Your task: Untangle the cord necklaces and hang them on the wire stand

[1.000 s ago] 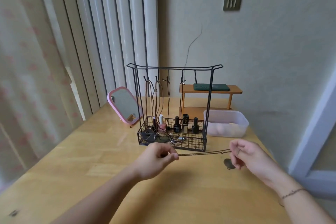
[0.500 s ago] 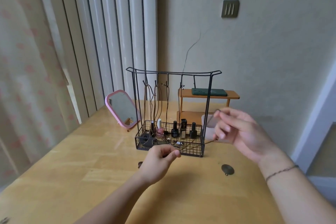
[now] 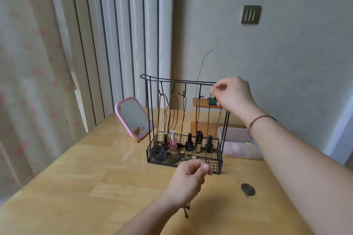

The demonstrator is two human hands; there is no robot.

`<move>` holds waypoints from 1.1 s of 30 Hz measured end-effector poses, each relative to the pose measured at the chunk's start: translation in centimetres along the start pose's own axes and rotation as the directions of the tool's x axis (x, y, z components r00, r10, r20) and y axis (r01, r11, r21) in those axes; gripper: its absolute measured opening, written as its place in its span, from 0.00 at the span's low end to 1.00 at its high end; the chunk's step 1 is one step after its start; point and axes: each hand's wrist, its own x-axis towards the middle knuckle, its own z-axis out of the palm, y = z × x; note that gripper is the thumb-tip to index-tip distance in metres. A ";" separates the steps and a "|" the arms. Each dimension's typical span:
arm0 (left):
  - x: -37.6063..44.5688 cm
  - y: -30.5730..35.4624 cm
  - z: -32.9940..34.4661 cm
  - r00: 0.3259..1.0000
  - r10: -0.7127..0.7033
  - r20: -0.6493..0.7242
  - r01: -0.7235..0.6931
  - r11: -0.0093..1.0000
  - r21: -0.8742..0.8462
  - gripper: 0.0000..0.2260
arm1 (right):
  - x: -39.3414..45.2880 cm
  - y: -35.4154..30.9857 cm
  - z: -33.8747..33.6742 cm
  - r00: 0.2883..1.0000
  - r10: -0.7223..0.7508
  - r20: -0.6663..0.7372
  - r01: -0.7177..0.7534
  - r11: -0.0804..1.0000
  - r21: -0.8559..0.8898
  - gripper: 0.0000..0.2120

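Cord necklace (image 3: pixel 209 126) taut between both hands.

Two bare forearms, no sleeves in frame. Right wrist wears a thin dark braided cord bracelet (image 3: pixel 257 120), lower right of centre. Left hand (image 3: pixel 188 181) and right hand (image 3: pixel 234 95): no rings or watch visible. Left thumbnail short, unpainted.
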 end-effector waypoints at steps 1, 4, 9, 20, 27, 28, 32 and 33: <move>-0.1 -0.3 0.0 1.000 -0.008 0.022 0.008 1.000 0.012 0.12 | -0.8 0.5 0.2 0.999 -0.001 -0.054 0.001 1.000 0.006 0.08; -0.4 -1.1 0.4 0.998 -0.025 0.060 0.022 0.999 0.044 0.12 | -4.8 2.6 1.6 0.995 0.045 -0.092 -0.039 0.997 0.065 0.16; -1.0 -2.0 1.3 0.992 -0.018 0.121 0.006 0.995 0.101 0.14 | -13.9 6.0 6.1 0.947 0.119 0.299 -0.163 0.979 0.125 0.14; 3.3 -1.6 -0.2 0.966 0.204 0.161 -0.260 0.743 0.617 0.14 | -9.4 2.2 2.3 0.872 -0.037 0.488 -0.312 0.726 0.612 0.19; 12.4 2.7 0.0 0.989 0.147 -0.032 -0.069 0.634 0.770 0.11 | -5.0 2.5 2.3 0.943 -0.024 0.331 -0.168 0.826 0.538 0.19; 13.0 2.4 0.4 0.989 0.138 -0.045 -0.052 0.624 0.780 0.10 | -4.9 3.0 2.6 0.942 -0.024 0.334 -0.165 0.836 0.523 0.20; 14.5 -0.5 1.3 0.995 0.052 -0.088 0.045 0.550 0.834 0.05 | -5.2 5.1 4.3 0.928 -0.012 0.371 -0.159 0.891 0.426 0.20; 14.7 -1.2 1.3 0.995 0.041 -0.096 0.061 0.522 0.850 0.05 | -5.4 5.5 4.6 0.926 -0.019 0.377 -0.143 0.907 0.397 0.20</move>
